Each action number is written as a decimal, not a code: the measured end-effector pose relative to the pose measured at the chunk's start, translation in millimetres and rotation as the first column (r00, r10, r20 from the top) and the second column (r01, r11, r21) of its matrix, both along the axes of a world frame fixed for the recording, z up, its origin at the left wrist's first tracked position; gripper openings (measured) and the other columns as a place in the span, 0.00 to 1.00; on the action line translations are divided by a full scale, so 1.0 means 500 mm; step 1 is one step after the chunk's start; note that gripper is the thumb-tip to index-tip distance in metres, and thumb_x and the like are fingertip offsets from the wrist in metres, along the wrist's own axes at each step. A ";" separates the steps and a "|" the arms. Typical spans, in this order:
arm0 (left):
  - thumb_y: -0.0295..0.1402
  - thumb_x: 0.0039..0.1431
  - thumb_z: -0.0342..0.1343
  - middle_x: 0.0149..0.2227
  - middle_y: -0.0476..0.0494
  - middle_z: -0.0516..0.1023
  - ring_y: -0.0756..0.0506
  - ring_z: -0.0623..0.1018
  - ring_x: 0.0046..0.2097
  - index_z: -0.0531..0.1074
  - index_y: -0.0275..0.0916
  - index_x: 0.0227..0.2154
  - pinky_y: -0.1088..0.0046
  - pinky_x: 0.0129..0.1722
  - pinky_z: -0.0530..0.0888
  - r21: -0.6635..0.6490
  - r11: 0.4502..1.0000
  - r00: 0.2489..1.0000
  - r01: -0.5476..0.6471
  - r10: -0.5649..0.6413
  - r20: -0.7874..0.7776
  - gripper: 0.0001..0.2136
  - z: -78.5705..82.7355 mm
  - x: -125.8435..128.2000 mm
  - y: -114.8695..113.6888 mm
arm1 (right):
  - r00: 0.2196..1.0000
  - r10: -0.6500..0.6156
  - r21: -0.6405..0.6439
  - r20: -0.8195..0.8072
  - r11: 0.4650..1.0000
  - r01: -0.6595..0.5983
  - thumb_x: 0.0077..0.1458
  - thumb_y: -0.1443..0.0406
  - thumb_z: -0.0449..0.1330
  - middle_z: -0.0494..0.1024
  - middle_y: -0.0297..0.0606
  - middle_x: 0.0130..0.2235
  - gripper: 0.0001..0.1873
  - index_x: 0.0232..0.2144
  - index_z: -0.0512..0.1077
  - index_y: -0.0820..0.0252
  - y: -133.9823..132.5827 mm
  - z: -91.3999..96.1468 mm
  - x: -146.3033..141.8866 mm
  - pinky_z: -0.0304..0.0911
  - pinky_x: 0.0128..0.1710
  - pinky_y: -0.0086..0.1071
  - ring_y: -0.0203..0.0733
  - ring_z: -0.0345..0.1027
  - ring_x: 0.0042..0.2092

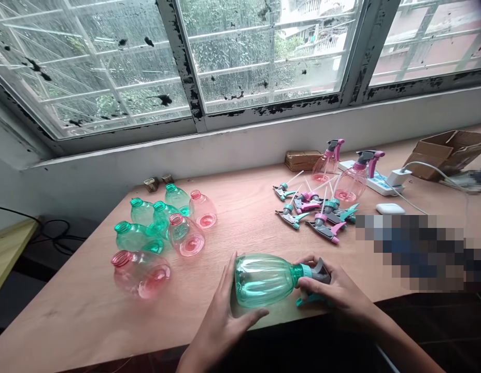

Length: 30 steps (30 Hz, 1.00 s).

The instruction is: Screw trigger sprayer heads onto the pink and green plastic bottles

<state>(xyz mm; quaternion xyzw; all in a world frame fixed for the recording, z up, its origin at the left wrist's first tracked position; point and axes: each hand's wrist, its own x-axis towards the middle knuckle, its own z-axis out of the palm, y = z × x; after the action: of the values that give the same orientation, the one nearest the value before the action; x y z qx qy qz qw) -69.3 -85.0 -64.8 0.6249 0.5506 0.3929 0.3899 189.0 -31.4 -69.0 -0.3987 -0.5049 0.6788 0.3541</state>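
Note:
A green spray bottle [264, 280] lies on its side at the table's front edge, its base toward the left. My right hand [328, 282] is closed around its grey and turquoise spray head [318, 272], and a turquoise trigger [308, 299] points down below it. My left hand [228, 305] is beside the base, with its fingers stretched along the bottom and its thumb spread away from the bottle. Several loose spray heads with thin tubes, such as a pink one [324, 228] and a turquoise one [291, 216], lie beyond my right hand.
Several capless green bottles [137, 238] and pink bottles [141, 274] lie or stand at left. Two pink spray bottles [351, 184] with heads stand at back right, near a power strip [384, 184], a white case [390, 209] and a cardboard box [444, 153]. A window is behind.

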 end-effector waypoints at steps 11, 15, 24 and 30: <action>0.38 0.50 0.68 0.69 0.39 0.53 0.33 0.53 0.69 0.41 0.49 0.68 0.51 0.68 0.51 0.001 1.000 1.000 -0.021 0.021 -0.007 0.49 0.006 0.005 0.002 | 0.999 0.025 0.080 0.023 0.996 -0.027 0.52 0.55 0.68 0.78 0.33 0.28 0.21 0.43 0.69 0.58 0.001 -0.016 0.003 0.73 0.37 0.38 0.43 0.73 0.32; 0.39 0.53 0.65 0.69 0.42 0.52 0.35 0.52 0.69 0.43 0.52 0.68 0.53 0.68 0.51 0.033 0.999 0.997 -0.027 0.029 -0.071 0.45 0.004 0.006 0.005 | 0.999 0.031 0.079 0.027 0.996 -0.033 0.53 0.55 0.67 0.78 0.34 0.29 0.20 0.43 0.69 0.58 0.000 -0.010 0.004 0.71 0.37 0.37 0.43 0.73 0.33; 0.42 0.54 0.65 0.70 0.35 0.50 0.32 0.53 0.69 0.38 0.46 0.68 0.50 0.67 0.54 0.003 0.999 0.993 0.037 -0.036 -0.109 0.48 0.001 -0.001 0.004 | 0.999 0.042 0.109 0.034 0.993 -0.045 0.53 0.56 0.67 0.78 0.33 0.28 0.20 0.43 0.68 0.59 0.004 -0.026 0.005 0.71 0.36 0.36 0.42 0.72 0.32; 0.42 0.56 0.63 0.70 0.41 0.49 0.34 0.52 0.70 0.38 0.51 0.68 0.51 0.68 0.51 0.029 0.999 0.993 0.017 -0.014 -0.114 0.45 -0.002 -0.001 0.006 | 0.998 0.049 0.012 -0.046 0.999 -0.048 0.54 0.57 0.67 0.76 0.32 0.28 0.20 0.44 0.67 0.57 0.003 -0.022 0.004 0.74 0.38 0.41 0.41 0.71 0.32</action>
<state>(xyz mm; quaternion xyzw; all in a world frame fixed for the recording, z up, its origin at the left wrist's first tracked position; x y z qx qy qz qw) -69.8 -82.2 -66.0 0.6562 0.5610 0.3618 0.3517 191.1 -30.2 -79.9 -0.3686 -0.5097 0.6936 0.3511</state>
